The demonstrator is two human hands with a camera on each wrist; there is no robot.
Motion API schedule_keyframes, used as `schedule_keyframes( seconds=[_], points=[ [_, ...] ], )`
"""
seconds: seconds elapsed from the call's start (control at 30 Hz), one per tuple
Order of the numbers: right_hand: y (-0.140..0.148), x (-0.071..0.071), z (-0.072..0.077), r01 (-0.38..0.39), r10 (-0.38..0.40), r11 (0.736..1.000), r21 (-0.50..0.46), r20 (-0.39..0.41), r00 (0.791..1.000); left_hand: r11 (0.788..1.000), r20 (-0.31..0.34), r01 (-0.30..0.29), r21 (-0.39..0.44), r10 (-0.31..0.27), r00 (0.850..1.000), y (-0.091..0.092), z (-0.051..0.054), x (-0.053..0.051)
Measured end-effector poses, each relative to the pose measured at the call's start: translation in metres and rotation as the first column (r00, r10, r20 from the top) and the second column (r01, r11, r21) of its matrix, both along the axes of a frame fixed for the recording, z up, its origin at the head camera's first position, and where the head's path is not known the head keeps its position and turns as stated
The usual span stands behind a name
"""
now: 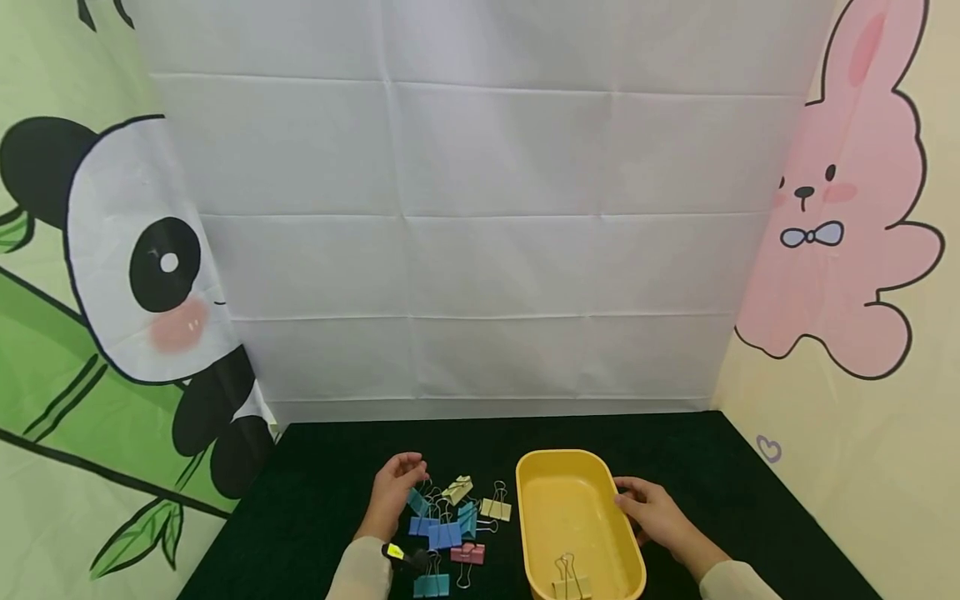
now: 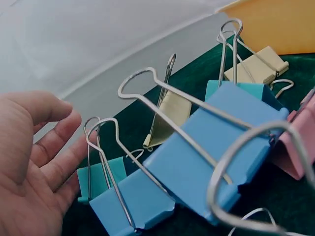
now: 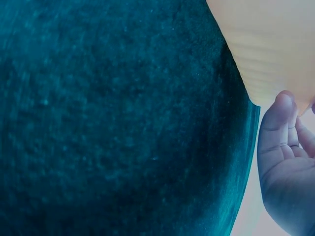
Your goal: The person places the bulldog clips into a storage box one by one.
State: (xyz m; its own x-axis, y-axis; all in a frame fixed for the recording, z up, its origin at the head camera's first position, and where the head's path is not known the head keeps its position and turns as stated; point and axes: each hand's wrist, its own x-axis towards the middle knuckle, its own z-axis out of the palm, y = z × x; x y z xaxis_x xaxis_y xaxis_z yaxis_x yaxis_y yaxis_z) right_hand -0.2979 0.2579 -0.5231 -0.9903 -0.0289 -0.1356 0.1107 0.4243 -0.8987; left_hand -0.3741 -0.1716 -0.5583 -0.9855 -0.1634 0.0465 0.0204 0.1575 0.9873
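My left hand (image 1: 393, 492) hovers at the left edge of a group of binder clips, fingers loosely bent. In the left wrist view its fingertips are beside a teal binder clip (image 2: 118, 172), with nothing visibly pinched. Close by lie blue binder clips (image 1: 445, 535), a pink binder clip (image 1: 467, 553), pale yellow binder clips (image 1: 496, 509) and another teal binder clip (image 1: 431, 586). My right hand (image 1: 656, 517) holds the right rim of a yellow plastic tray (image 1: 581, 483); some of its fingers are hidden. Inside the tray sits one pale yellow binder clip (image 1: 572, 587).
A dark green cloth (image 1: 337, 450) covers the table. Behind it hangs a creased white sheet (image 1: 495, 267). Printed panels with a panda (image 1: 112, 250) and a pink rabbit (image 1: 847, 250) stand at the left and right sides.
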Motion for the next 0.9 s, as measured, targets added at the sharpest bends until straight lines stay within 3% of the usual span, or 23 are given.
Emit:
schedule_keyframes(
  seconds=[0.23, 0.5, 0.67, 0.9],
  points=[
    [0.0002, -0.0011, -0.0006, -0.009, 0.009, 1.000, -0.005, 0.011, 1.000, 1.000, 0.014, 0.013, 0.002, -0.013, 1.000, -0.0031, -0.0074, -0.0018],
    [0.0007, -0.0019, -0.0005, -0.012, 0.012, 1.000, 0.002, 0.003, 1.000, 0.996, 0.007, 0.066, -0.061, -0.065, 0.998, -0.0043, -0.0103, -0.0035],
    [0.0000, -0.0014, 0.0002, -0.011, 0.011, 1.000, 0.006, 0.000, 1.000, 0.996, -0.002, 0.042, -0.081, -0.043, 0.999, -0.0050, -0.0090, -0.0041],
    [-0.0008, -0.0002, 0.0007, -0.002, 0.002, 1.000, 0.005, 0.012, 1.000, 0.999, -0.009, 0.007, -0.046, -0.008, 1.000, -0.0078, -0.0012, -0.0063]
  ],
)
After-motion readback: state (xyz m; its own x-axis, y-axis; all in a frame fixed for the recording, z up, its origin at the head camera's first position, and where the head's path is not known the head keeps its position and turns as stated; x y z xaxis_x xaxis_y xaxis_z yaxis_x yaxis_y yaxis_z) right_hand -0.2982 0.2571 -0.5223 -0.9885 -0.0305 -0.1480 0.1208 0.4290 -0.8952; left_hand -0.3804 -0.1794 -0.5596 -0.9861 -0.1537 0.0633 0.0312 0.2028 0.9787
